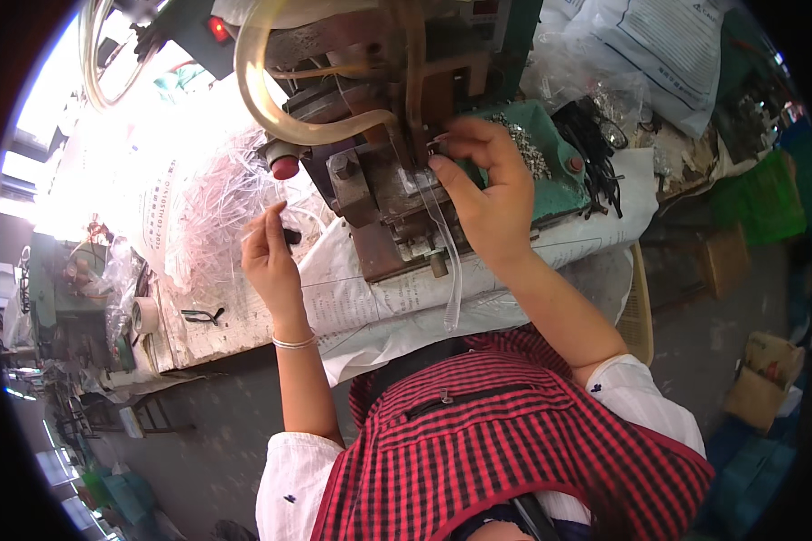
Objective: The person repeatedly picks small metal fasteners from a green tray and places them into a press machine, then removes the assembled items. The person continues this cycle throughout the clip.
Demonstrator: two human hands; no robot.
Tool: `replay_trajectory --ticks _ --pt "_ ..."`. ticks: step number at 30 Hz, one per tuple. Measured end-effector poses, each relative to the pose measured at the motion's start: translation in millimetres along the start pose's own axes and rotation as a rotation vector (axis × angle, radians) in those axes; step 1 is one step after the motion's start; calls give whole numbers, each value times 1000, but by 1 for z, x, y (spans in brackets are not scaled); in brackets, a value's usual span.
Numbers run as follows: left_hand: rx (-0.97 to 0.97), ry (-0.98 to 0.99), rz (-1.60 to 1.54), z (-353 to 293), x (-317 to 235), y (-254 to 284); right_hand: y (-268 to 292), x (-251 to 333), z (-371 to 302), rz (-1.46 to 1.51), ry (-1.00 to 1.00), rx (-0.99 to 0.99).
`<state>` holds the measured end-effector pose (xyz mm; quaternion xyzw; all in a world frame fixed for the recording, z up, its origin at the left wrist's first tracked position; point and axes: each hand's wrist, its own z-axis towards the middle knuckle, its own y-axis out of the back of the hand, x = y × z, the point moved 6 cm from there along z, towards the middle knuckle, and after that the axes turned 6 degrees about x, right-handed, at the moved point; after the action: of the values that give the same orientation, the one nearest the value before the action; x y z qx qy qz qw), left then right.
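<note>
My right hand (492, 194) is at the bench machine, its thumb and forefinger closed on a small metal piece (434, 149) beside the machine's upright tool. Below those fingertips a clear plastic strip (451, 261) lies across the metal fixture (377, 194) and hangs over its near side. My left hand (273, 261) is raised left of the fixture, fingertips pressed together; whatever they may hold is too small to make out. Behind it spreads a pile of clear plastic strips (212, 216). A red button (284, 168) sits just above the left fingertips.
A green tray (559, 189) with many small metal parts stands right of the fixture, with black cords (591, 149) by it. A thick yellowish hose (262, 90) loops over the machine. Black snips (204, 316) and a tape roll (144, 315) lie at the bench's left. White sacks (650, 54) stand at the back right.
</note>
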<state>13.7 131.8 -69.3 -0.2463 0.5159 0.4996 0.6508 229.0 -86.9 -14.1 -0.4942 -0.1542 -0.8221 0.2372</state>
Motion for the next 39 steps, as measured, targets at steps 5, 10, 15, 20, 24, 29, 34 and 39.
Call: replay_trajectory --ticks 5,10,15,20,24,29,34,39 --pt "5 -432 -149 -15 -119 -16 -9 2 5 188 -109 43" --pt "280 -910 234 -58 -170 -51 -7 38 -6 224 -152 119" --pt "382 -1101 305 -70 -165 -104 43 7 16 -7 -193 133" --pt "379 -1149 314 -71 -159 -108 127 -64 -4 -444 -170 -161" --pt "363 -1134 331 -71 -157 -111 113 -66 -21 -847 -94 72" --pt "391 -1060 303 -74 -156 -107 92 -71 -20 -1002 -168 46" --pt "428 -715 213 -91 -136 -92 78 -80 -12 -1091 -129 79" --pt "195 -722 463 -88 -131 -16 106 -69 -27 -850 -283 -56"
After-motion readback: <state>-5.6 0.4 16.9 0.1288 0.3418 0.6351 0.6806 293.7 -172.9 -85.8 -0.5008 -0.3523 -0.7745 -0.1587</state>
